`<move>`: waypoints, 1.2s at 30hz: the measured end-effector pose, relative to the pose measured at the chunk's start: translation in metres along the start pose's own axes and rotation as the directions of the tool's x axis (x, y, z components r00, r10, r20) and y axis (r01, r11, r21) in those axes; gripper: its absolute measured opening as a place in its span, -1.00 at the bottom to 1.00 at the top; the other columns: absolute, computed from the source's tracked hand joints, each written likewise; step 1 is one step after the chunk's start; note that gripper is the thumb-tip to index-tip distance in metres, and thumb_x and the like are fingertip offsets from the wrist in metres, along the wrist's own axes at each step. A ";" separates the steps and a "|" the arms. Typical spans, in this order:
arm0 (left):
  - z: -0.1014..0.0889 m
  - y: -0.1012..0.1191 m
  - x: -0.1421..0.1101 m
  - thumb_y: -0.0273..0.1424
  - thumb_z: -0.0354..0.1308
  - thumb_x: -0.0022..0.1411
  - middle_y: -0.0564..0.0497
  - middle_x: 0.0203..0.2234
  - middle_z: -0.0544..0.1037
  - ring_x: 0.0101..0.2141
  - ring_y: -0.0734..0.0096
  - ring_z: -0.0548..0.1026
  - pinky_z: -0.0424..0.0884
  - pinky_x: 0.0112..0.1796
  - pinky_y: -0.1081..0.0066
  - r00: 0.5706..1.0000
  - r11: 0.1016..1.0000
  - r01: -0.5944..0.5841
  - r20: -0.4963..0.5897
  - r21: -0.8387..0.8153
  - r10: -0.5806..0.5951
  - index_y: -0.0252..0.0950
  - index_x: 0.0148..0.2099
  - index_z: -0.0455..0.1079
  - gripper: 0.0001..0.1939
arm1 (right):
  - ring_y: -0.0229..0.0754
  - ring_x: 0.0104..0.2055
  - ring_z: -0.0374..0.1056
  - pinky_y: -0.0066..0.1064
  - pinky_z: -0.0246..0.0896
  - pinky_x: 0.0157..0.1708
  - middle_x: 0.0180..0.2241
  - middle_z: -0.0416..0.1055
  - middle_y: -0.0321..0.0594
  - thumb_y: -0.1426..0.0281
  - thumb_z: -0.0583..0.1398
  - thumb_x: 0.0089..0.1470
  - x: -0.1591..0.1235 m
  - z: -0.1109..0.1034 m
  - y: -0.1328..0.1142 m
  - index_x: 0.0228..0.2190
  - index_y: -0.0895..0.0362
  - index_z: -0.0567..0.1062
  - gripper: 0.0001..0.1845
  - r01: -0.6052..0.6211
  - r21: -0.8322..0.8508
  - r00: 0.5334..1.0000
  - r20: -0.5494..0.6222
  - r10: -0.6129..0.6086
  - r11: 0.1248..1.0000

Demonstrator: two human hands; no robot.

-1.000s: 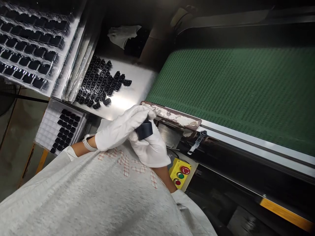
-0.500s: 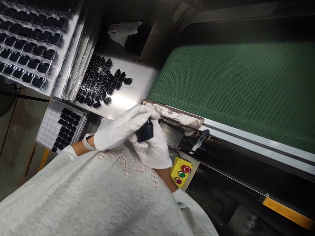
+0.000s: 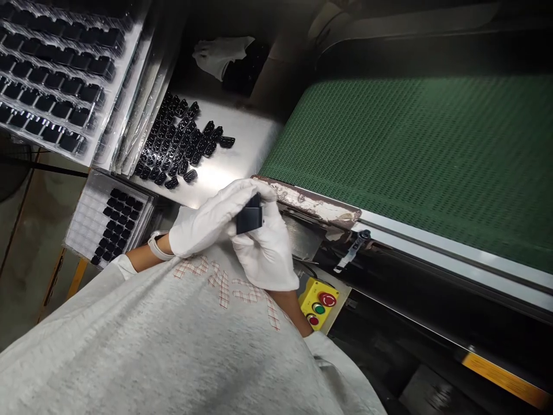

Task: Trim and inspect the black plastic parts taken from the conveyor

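Both my hands wear white gloves and meet in front of my chest, near the corner of the conveyor. Between them is a small black block-shaped part [image 3: 249, 218] with smooth faces. My left hand [image 3: 211, 219] comes in from the left, its fingers closed over the part's upper side. From the right, my right hand [image 3: 268, 248] grips the same part, fingers curled around its far side. The gloves hide some of the part, so its exact kind does not show.
A green conveyor belt [image 3: 415, 167] fills the right side. Several glossy black parts [image 3: 177, 138] lie on the metal table [image 3: 216, 178]. Stacked clear trays [image 3: 56, 75] of black pieces stand left, with another tray [image 3: 86, 216] below. A yellow button box [image 3: 318, 302] sits beside my right wrist.
The black part has turned in my hands and shows a different, more angular side. Both hands have shifted slightly, staying closed around it.
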State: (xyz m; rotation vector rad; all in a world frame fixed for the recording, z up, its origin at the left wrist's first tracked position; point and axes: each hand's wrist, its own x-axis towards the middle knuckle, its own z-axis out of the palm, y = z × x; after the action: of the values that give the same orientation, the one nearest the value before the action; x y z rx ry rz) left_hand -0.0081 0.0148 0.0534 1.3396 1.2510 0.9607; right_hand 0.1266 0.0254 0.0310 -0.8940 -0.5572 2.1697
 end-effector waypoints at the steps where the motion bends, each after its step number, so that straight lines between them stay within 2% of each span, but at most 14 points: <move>1: 0.000 -0.002 0.000 -0.28 -0.13 0.45 -0.10 0.13 0.48 0.18 0.21 0.41 0.26 0.31 0.18 1.000 0.999 0.011 -0.006 0.031 -0.011 -0.24 0.06 0.42 -0.65 | -0.45 -0.40 0.35 -0.64 0.36 -0.49 0.03 0.31 -0.34 0.55 0.41 -0.25 0.001 0.002 0.000 -0.12 -0.07 0.42 -0.37 0.020 0.012 1.000 -0.004 -0.020 1.000; 4: -0.001 -0.007 -0.002 -0.19 -0.09 0.43 -0.11 0.13 0.47 0.20 0.15 0.38 0.22 0.32 0.08 0.998 0.996 0.054 -0.040 0.073 -0.051 -0.20 0.07 0.43 -0.63 | -0.43 -0.42 0.34 -0.65 0.32 -0.54 -0.13 0.36 -0.35 0.60 0.37 -0.25 0.002 0.008 0.000 -0.12 -0.04 0.37 -0.38 0.029 0.038 0.998 -0.048 -0.027 0.999; 6: -0.001 -0.007 -0.001 -0.10 -0.14 0.45 -0.10 0.11 0.48 0.21 0.16 0.38 0.22 0.32 0.09 0.995 0.996 0.083 -0.059 0.037 -0.081 -0.19 0.07 0.44 -0.56 | -0.42 -0.42 0.32 -0.67 0.25 -0.60 -0.21 0.37 -0.35 0.59 0.32 -0.22 0.004 0.010 0.002 -0.21 0.02 0.33 -0.49 0.067 0.031 0.992 -0.106 -0.064 0.997; 10: 0.000 -0.002 0.001 -0.09 -0.26 0.50 -0.05 0.04 0.52 0.16 0.30 0.42 0.24 0.31 0.26 0.995 0.996 0.083 -0.048 -0.030 -0.084 -0.18 0.01 0.48 -0.48 | -0.40 -0.49 0.30 -0.65 0.19 -0.69 -0.32 0.36 -0.36 0.57 0.27 -0.16 0.005 0.012 0.008 -0.32 0.09 0.25 -0.63 0.240 -0.072 0.943 -0.221 -0.250 0.968; 13: 0.001 -0.001 0.002 -0.11 -0.27 0.51 -0.03 0.05 0.52 0.16 0.28 0.42 0.25 0.32 0.21 0.997 0.998 0.064 -0.036 -0.007 -0.064 -0.16 0.03 0.47 -0.50 | -0.39 -0.51 0.31 -0.64 0.17 -0.74 -0.32 0.37 -0.34 0.56 0.31 -0.15 0.004 0.013 0.007 -0.30 0.10 0.28 -0.62 0.329 -0.127 0.902 -0.251 -0.351 0.936; 15: 0.000 -0.002 0.002 -0.10 -0.28 0.51 -0.03 0.06 0.52 0.17 0.25 0.40 0.25 0.33 0.17 0.998 0.998 0.063 -0.024 0.009 -0.062 -0.15 0.08 0.45 -0.49 | -0.41 -0.53 0.30 -0.68 0.11 -0.76 -0.32 0.38 -0.36 0.55 0.34 -0.16 0.004 0.013 0.003 -0.32 0.10 0.28 -0.60 0.310 -0.086 0.919 -0.228 -0.321 0.947; 18: -0.001 -0.004 0.000 -0.06 -0.25 0.49 -0.03 0.08 0.51 0.20 0.26 0.38 0.24 0.34 0.21 0.998 0.998 0.056 -0.021 -0.008 -0.057 -0.11 0.14 0.43 -0.49 | -0.45 -0.54 0.31 -0.73 0.05 -0.73 -0.25 0.41 -0.33 0.49 0.35 -0.09 0.002 0.011 -0.004 -0.31 0.11 0.29 -0.65 0.185 0.040 0.977 -0.118 -0.179 0.982; 21: -0.002 -0.005 -0.001 -0.06 -0.21 0.49 -0.03 0.09 0.51 0.23 0.24 0.37 0.23 0.35 0.21 0.997 0.997 0.069 -0.032 -0.031 -0.070 -0.10 0.17 0.42 -0.51 | -0.46 -0.50 0.35 -0.77 0.05 -0.70 -0.21 0.42 -0.31 0.53 0.33 -0.07 0.002 0.008 -0.007 -0.31 0.12 0.30 -0.67 0.102 0.133 0.995 -0.034 -0.098 0.986; 27: 0.001 0.000 -0.003 -0.02 -0.18 0.47 -0.03 0.12 0.49 0.24 0.18 0.36 0.25 0.34 0.20 0.990 0.992 0.114 -0.077 -0.061 -0.119 -0.17 0.16 0.42 -0.48 | -0.48 -0.50 0.35 -0.82 0.06 -0.68 -0.26 0.45 -0.32 0.50 0.36 -0.03 0.003 0.002 -0.003 -0.27 0.14 0.30 -0.64 0.090 0.216 0.995 0.028 -0.099 0.972; 32: 0.003 0.003 -0.004 0.00 -0.11 0.45 -0.02 0.16 0.47 0.24 0.22 0.37 0.28 0.32 0.22 0.986 0.978 0.140 -0.070 -0.152 -0.152 -0.17 0.16 0.41 -0.50 | -0.48 -0.47 0.37 -0.82 0.11 -0.66 -0.24 0.43 -0.31 0.49 0.32 0.06 0.001 0.002 -0.003 -0.24 0.12 0.29 -0.69 0.096 0.155 0.995 0.023 -0.100 0.983; 36: 0.005 -0.002 -0.003 0.13 -0.29 0.42 -0.04 0.04 0.55 0.21 0.22 0.41 0.35 0.29 0.16 0.978 0.937 0.189 -0.029 -0.294 -0.206 -0.10 0.19 0.41 -0.34 | -0.49 -0.50 0.31 -0.80 0.16 -0.64 -0.30 0.38 -0.33 0.51 0.33 0.04 -0.001 0.004 -0.005 -0.27 0.11 0.31 -0.70 0.102 0.110 0.995 -0.002 -0.102 0.989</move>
State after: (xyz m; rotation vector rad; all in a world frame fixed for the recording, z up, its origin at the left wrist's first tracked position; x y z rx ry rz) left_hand -0.0036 0.0111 0.0507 0.9436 1.2104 1.0027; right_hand 0.1259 0.0273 0.0372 -0.7855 -0.4703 2.0887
